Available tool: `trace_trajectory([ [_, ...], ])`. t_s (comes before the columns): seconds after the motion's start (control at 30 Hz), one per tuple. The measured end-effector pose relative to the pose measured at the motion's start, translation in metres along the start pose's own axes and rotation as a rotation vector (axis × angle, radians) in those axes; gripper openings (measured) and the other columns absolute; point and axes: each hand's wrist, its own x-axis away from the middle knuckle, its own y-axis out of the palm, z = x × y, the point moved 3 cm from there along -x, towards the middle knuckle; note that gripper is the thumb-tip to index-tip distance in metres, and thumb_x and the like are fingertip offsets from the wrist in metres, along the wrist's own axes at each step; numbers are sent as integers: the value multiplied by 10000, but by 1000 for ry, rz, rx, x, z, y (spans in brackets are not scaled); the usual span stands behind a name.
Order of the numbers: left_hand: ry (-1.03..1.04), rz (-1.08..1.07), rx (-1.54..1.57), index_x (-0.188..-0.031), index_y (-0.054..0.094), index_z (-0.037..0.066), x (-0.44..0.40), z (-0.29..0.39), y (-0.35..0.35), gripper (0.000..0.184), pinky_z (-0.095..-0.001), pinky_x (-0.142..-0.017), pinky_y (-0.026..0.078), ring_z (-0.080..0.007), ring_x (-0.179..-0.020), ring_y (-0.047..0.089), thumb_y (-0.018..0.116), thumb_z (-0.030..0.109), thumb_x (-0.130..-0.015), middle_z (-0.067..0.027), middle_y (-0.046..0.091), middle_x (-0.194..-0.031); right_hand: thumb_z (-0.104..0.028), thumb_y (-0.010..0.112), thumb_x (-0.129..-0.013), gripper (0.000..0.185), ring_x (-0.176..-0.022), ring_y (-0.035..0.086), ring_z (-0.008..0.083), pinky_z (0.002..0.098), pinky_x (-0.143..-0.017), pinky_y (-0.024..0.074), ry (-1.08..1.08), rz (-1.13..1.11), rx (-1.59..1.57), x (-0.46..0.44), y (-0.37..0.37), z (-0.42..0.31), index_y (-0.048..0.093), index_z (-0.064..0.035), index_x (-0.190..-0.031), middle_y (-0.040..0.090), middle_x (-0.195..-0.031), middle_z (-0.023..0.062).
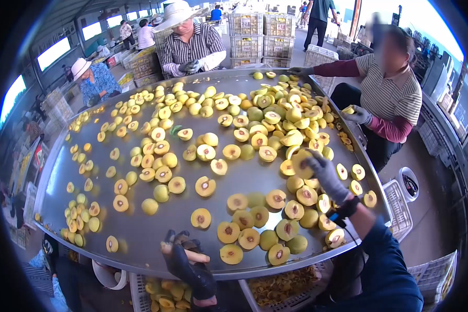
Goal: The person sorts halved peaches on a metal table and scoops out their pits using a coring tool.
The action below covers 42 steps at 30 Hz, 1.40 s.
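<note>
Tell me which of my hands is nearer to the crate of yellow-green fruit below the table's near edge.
Left. Your left hand is above the crate; your right hand is farther, over the right part of the table.

Gray-gloved, our right hand (325,177) reaches forward, gripping. Our left hand (191,268), dark-gloved, curls closer in.

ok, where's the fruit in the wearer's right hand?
Head view, right of centre: the fruit is at the gloved right hand's fingertips, over the metal table, by the near edge of the large fruit heap.
</note>
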Motion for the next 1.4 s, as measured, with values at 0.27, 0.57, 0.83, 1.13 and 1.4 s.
trace_trajectory([
  [0.27,-71,-175,91,-1227,489,-93,8,-18,64,383,-326,-807,496,-189,-811,612,445,201,-986,-146,645,-787,-171,621,-875,389,-1017,626,373,442,-861,507,-232,351,839,-24,-81,16,583,-105,-1256,657,-1127,180],
  [0.57,-227,-83,10,-1272,474,-86,0,-41,69,387,-283,-668,518,-170,-706,623,487,149,-965,-168,648,-889,-444,571,-915,523,-1342,396,376,492,-1087,341,-395,-138,990,-163,119,33,524,-132,-1332,480,-1389,192],
  [0.83,-201,-112,-20,-1296,471,-73,-12,-36,65,450,-301,-698,494,-165,-722,597,454,258,-991,-104,624,-680,-478,504,-945,431,-1201,494,339,503,-1024,386,-713,-315,914,-107,147,47,662,-101,-1079,590,-1171,131],
  [1.13,-201,-116,-37,-1274,435,-128,-25,-26,55,441,-307,-743,499,-186,-736,603,416,220,-1004,-136,632,-668,-364,592,-902,329,-970,632,281,443,-884,461,-688,-222,1023,-159,134,-2,618,-104,-1103,651,-1040,108],
  [1.4,-174,-116,-35,-1264,414,-122,-34,-35,39,402,-291,-687,499,-174,-704,598,390,193,-1015,-190,656,-829,-377,581,-908,446,-1270,485,363,531,-1058,352,-602,-216,1189,-248,236,27,570,-154,-1294,500,-1396,152],
])
